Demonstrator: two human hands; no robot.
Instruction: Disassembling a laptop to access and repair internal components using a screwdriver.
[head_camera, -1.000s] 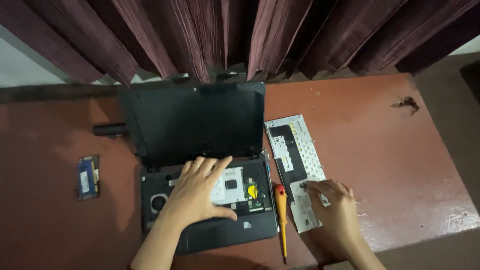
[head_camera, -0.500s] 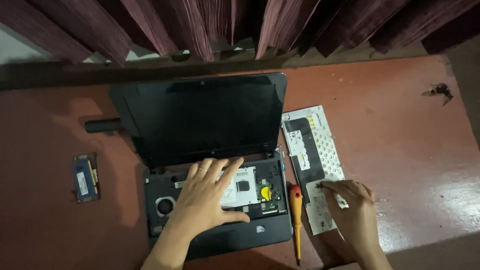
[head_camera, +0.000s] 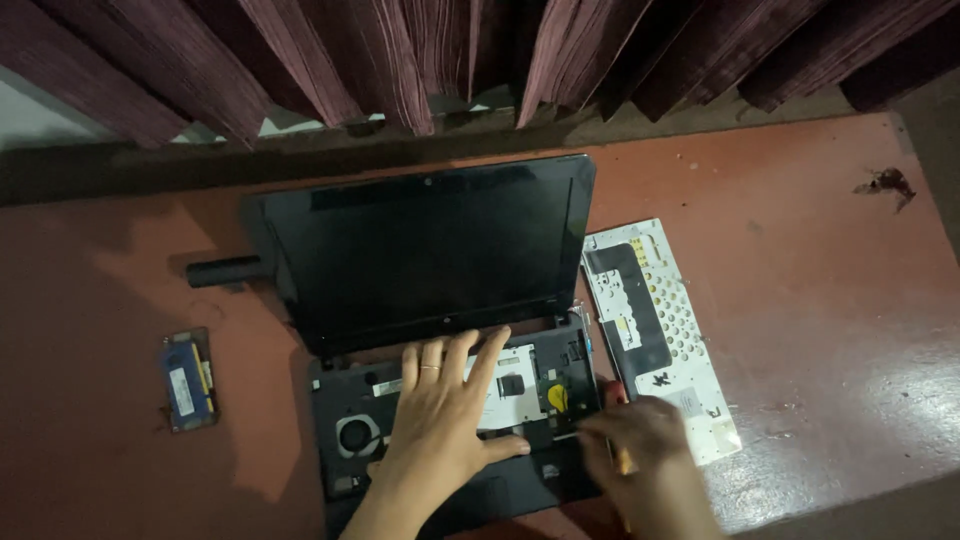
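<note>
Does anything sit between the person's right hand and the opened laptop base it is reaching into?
Nothing visible does. The right hand is at the right edge of the opened black laptop base, fingertips near the yellow round part. The left hand lies flat on the base, beside it, not across its path.

The laptop (head_camera: 440, 330) had a black plastic shell and a glossy dark screen. Just right of it, the removed keyboard (head_camera: 655, 335) showed a pale, perforated metal backing with a matt black patch. Under the laptop, the table (head_camera: 800, 260) looked reddish-brown, smooth and faintly shiny. Behind the laptop hung pleated maroon cloth curtains (head_camera: 400, 60).
</note>
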